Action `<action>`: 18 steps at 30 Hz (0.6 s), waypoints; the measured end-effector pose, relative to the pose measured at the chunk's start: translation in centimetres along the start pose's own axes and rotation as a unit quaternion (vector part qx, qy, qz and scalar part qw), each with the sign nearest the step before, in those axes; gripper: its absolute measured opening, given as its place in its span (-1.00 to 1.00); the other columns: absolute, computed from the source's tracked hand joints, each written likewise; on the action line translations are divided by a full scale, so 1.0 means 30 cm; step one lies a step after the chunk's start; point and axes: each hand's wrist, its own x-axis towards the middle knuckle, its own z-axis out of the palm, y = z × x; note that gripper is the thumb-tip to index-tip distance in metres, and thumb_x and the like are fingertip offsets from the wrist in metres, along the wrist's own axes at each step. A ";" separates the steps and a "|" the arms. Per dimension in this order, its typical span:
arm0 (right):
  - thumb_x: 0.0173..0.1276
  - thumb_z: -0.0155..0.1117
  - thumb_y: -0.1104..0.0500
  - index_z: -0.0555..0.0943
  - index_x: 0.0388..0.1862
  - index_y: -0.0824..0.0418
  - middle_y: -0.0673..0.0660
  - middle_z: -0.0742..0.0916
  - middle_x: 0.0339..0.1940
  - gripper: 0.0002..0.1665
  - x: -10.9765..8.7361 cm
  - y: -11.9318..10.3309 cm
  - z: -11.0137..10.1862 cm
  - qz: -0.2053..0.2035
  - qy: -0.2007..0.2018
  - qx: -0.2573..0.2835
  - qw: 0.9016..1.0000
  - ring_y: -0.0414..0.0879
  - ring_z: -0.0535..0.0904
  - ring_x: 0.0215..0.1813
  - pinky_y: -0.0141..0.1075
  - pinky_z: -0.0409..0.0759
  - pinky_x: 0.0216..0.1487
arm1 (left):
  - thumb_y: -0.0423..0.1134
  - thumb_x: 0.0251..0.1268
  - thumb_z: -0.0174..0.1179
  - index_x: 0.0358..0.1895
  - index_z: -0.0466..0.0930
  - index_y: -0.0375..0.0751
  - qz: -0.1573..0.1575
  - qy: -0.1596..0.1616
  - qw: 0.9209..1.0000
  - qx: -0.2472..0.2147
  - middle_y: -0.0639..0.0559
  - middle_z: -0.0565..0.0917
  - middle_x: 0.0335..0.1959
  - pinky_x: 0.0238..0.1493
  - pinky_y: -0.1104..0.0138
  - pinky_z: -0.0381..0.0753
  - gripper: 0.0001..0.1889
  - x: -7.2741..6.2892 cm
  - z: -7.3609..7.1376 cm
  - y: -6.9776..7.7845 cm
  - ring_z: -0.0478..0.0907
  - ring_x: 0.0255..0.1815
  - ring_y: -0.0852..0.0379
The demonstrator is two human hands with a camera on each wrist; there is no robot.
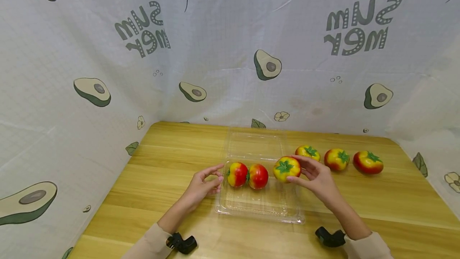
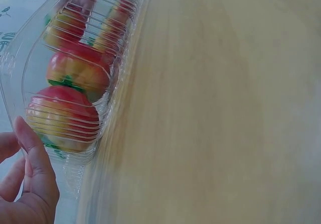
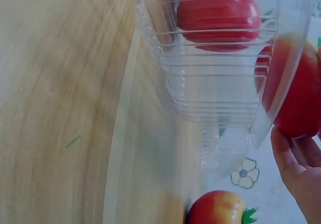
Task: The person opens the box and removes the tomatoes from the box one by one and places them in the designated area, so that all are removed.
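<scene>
A clear plastic clamshell box (image 1: 258, 212) lies on the table with its lid (image 1: 256, 144) folded back. Two red-and-yellow tomatoes, a left one (image 1: 237, 174) and a right one (image 1: 258, 176), sit side by side in its rear left part. At the box's left rim, my left hand (image 1: 201, 185) pinches the edge between thumb and finger, also seen by the left wrist camera. My right hand (image 1: 316, 177) grips another tomato (image 1: 286, 169), thumb in front and fingers behind. In the right wrist view that tomato (image 3: 296, 91) is up beside the box's rim.
Three more tomatoes stand in a row at the back right: a partly hidden one (image 1: 306, 152), a middle one (image 1: 336, 159) and an outer one (image 1: 368, 162). A printed cloth (image 1: 230, 51) hangs behind the wooden table (image 1: 172, 143). Black wrist mounts sit at both cuffs.
</scene>
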 end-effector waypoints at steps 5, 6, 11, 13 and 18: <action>0.17 0.46 0.48 0.46 0.26 0.52 -0.19 0.63 0.13 -0.34 -0.007 -0.001 -0.016 0.013 0.008 0.015 1.000 -0.37 0.56 0.15 -0.50 0.55 0.10 | -0.35 0.39 0.25 0.39 0.44 -0.25 0.001 -0.001 1.000 0.000 -0.08 0.50 -0.07 -0.34 0.42 0.68 -0.48 0.001 0.000 0.001 0.56 -0.42 0.20; 0.18 0.45 0.48 0.46 0.27 0.51 -0.20 0.63 0.13 -0.34 -0.010 -0.001 -0.019 0.017 0.009 0.013 1.000 -0.38 0.56 0.15 -0.51 0.54 0.09 | -0.35 0.40 0.25 0.39 0.44 -0.25 0.001 -0.001 1.000 0.001 -0.08 0.50 -0.07 -0.34 0.43 0.68 -0.48 0.001 0.000 0.001 0.55 -0.42 0.20; 0.23 0.44 0.42 0.43 0.30 0.49 -0.27 0.60 0.12 -0.34 -0.020 0.000 -0.029 0.038 0.016 0.002 0.999 -0.44 0.54 0.13 -0.55 0.53 0.08 | -0.34 0.39 0.26 0.39 0.44 -0.26 0.000 -0.001 1.000 -0.001 -0.08 0.50 -0.07 -0.34 0.43 0.68 -0.48 -0.001 0.001 0.000 0.55 -0.42 0.20; 0.24 0.44 0.41 0.43 0.30 0.49 -0.29 0.60 0.11 -0.34 -0.024 0.000 -0.033 0.044 0.019 0.000 0.999 -0.45 0.53 0.13 -0.55 0.53 0.07 | -0.34 0.39 0.26 0.39 0.44 -0.26 -0.001 -0.002 1.000 -0.003 -0.08 0.50 -0.07 -0.33 0.42 0.68 -0.48 -0.001 0.000 0.000 0.55 -0.42 0.20; 0.25 0.43 0.41 0.42 0.31 0.49 -0.31 0.61 0.08 -0.33 -0.029 -0.002 -0.045 0.056 0.025 0.008 0.998 -0.47 0.54 0.11 -0.57 0.53 0.05 | -0.34 0.39 0.26 0.39 0.44 -0.26 -0.003 0.000 1.000 -0.006 -0.08 0.49 -0.07 -0.33 0.43 0.68 -0.48 0.000 0.000 -0.002 0.55 -0.43 0.20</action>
